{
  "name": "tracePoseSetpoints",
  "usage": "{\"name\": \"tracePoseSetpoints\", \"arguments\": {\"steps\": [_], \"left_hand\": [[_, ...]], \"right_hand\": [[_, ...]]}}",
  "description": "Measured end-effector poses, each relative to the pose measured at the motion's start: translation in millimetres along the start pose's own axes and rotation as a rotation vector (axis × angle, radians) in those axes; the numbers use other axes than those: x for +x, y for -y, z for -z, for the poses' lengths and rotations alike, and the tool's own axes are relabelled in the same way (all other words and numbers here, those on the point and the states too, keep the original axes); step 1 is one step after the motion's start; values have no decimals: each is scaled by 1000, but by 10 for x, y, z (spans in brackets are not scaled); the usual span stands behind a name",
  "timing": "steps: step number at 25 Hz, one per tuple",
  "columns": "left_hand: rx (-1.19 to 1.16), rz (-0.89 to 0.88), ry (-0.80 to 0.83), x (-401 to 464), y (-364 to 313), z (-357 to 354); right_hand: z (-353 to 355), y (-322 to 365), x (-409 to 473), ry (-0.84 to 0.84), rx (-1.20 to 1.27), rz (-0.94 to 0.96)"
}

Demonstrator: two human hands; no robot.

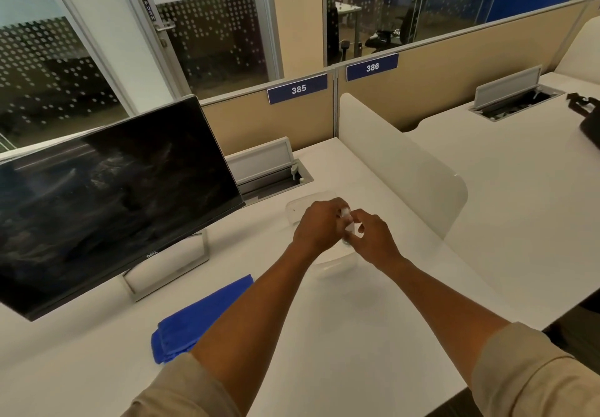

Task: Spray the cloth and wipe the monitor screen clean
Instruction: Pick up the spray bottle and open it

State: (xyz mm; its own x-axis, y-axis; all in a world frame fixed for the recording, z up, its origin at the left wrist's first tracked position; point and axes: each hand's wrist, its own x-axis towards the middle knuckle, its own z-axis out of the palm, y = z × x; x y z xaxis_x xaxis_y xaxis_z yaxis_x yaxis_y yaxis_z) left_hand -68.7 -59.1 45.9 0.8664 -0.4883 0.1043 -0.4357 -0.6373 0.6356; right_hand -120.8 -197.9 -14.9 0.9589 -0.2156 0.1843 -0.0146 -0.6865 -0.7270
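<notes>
A dark, smeared monitor (pixel 107 196) stands at the left on the white desk (pixel 341 335). A folded blue cloth (pixel 198 319) lies flat in front of its stand, partly under my left forearm. Both hands meet over the middle of the desk around a small clear spray bottle (pixel 348 223). My left hand (pixel 319 226) wraps the bottle's body. My right hand (pixel 373 238) pinches its white top. Most of the bottle is hidden by my fingers. A clear plastic container (pixel 328 267) sits under my hands.
A translucent divider (pixel 399 163) bounds the desk on the right, with a neighbouring desk and a black bag (pixel 587 118) beyond. A cable box with a raised lid (pixel 266 166) sits behind the monitor's right edge. Beige partitions labelled 385 and 386 close the back.
</notes>
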Motion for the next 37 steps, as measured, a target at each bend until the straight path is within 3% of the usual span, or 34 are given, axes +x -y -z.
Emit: {"name": "tracePoseSetpoints", "arguments": {"steps": [7,16,20,26,33,37], "left_hand": [[-51,-49,-59,-172,158,631],[-9,136,-151,-933,841,1226],[51,228,-150,-1244,1099,1276],[15,223,-185,-1571,1310,1202],[-21,158,-47,-1624,1341,957],[10,165,-54,-1560,1210,775]], "right_hand": [[-105,591,81,117,39,82],[-889,1338,-184,357,7,122],[-1259,1519,-483,323,-59,184],[-1565,1504,-805,216,-49,237],[-1520,1180,-963,272,-117,197],[-1430,1080,-1014,193,-136,170]]}}
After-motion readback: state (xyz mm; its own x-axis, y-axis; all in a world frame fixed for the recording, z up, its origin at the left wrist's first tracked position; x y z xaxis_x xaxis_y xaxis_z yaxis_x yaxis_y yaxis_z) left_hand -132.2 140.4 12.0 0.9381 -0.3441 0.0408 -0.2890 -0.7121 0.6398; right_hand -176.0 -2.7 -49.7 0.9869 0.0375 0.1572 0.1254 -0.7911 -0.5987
